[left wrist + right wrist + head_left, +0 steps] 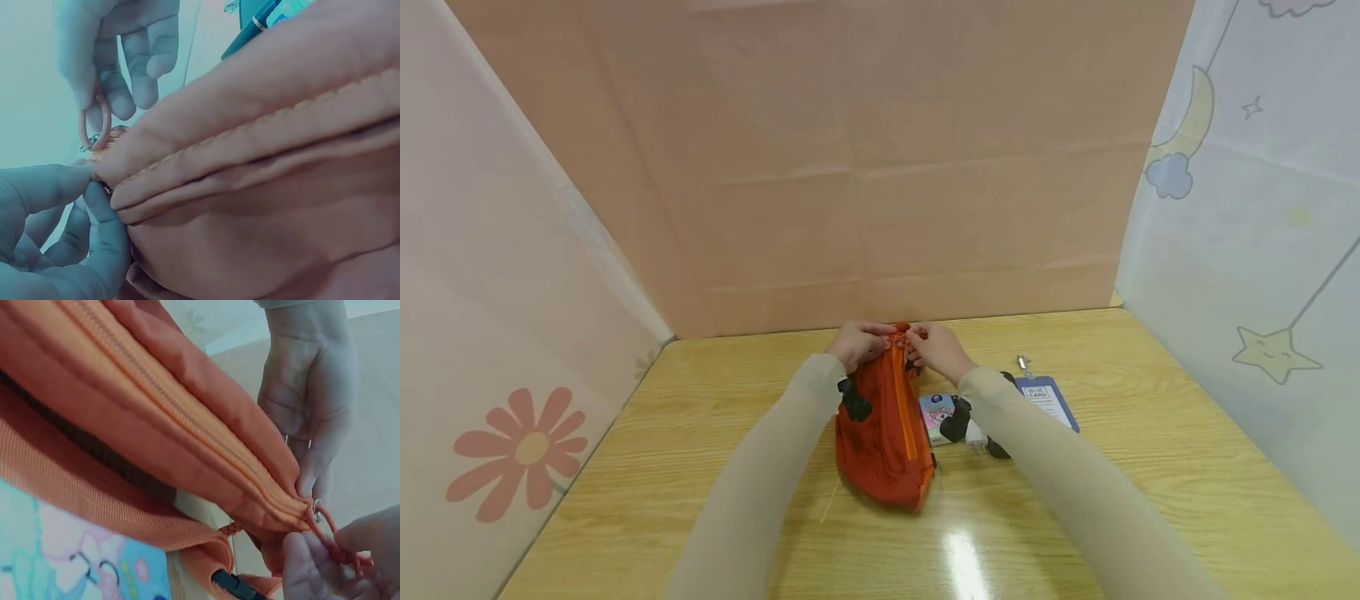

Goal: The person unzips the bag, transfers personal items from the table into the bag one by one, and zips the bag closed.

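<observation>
An orange-red waist bag [876, 442] lies lengthwise on the table, its long orange zipper [169, 400] closed along the part in view. At the bag's far end, my left hand [856, 343] pinches the fabric beside the zipper's end between thumb and fingers. Opposite it, my right hand [942, 350] holds the looped cord zipper pull [320, 534], which hangs from a small metal ring at that end. A webbing strap [94, 481] with a black buckle piece [237, 586] runs along the bag's right side.
Right of the bag lie a colourful cartoon-printed packet [936, 417], a white plug adapter [975, 435] and a blue ID card holder [1047, 400] with a metal clip. A black item [997, 450] is partly hidden under my right sleeve. Upright panels border the wooden table [700, 467].
</observation>
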The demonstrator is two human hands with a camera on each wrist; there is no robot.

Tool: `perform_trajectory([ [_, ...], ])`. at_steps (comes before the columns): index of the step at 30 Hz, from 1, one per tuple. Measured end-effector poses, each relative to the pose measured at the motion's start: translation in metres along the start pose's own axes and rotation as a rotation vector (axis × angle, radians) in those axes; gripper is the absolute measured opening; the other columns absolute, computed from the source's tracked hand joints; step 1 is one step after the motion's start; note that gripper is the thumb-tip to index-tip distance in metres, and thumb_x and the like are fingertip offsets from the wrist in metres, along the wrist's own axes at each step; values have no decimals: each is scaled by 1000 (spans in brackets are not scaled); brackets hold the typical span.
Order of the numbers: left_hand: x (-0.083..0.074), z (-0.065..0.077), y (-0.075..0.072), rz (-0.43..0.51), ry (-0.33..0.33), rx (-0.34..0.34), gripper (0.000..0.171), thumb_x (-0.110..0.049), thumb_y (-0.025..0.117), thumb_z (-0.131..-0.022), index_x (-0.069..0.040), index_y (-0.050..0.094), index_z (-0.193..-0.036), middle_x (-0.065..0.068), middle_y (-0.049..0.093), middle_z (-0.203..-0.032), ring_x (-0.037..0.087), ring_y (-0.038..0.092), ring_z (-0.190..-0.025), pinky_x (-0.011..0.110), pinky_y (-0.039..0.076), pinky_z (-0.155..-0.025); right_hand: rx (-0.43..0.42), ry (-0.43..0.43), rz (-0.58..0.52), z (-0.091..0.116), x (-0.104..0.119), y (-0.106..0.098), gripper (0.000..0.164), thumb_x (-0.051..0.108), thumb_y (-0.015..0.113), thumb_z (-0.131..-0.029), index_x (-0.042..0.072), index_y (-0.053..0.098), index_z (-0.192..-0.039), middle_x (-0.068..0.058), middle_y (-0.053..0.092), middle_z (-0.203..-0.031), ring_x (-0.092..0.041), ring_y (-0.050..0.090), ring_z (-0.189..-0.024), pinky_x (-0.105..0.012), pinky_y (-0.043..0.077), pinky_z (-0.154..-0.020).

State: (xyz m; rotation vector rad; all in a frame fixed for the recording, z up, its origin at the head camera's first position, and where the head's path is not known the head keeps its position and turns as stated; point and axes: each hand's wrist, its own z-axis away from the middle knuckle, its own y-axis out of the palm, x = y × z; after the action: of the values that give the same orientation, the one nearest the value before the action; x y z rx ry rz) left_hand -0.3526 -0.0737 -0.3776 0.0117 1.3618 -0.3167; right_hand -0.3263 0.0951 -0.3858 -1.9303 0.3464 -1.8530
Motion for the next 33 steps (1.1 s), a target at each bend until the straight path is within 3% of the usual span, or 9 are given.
perform_trajectory([
  [8,1,-2,1,35,5,-10,36,8,57,-88,-4,68,-121,13,62,-128,10,58,-76,21,50,-68,-20,-103,56,1,-6,-7,15,14,62,-95,4,66,-104,-17,66,-102,-26,67,-77,-46,56,-76],
  [12,2,-2,1,48,7,-32,36,7,58,-88,-5,69,-120,13,66,-117,8,53,-67,20,48,-63,26,-108,86,4,-7,-7,11,13,66,-92,4,70,-97,-12,67,-99,-23,66,-76,-46,56,-77],
  [17,4,-2,2,56,3,-57,34,6,59,-88,-6,71,-117,8,68,-107,8,55,-67,20,48,-63,108,-118,118,7,-8,-4,11,13,66,-92,4,71,-94,-9,70,-93,-21,66,-80,-36,56,-73],
  [24,4,-5,3,66,3,-95,32,6,60,-86,-6,73,-113,9,69,-104,9,54,-67,20,48,-62,136,-159,178,11,-6,-2,9,12,67,-90,4,71,-89,-6,67,-82,-16,59,-70,-28,50,-65],
  [33,3,-3,2,63,16,-131,30,3,63,-88,-7,73,-114,13,68,-115,8,62,-75,20,51,-67,253,-105,78,13,-13,-3,11,10,64,-92,0,70,-95,-10,69,-94,-20,68,-79,-37,57,-76],
])
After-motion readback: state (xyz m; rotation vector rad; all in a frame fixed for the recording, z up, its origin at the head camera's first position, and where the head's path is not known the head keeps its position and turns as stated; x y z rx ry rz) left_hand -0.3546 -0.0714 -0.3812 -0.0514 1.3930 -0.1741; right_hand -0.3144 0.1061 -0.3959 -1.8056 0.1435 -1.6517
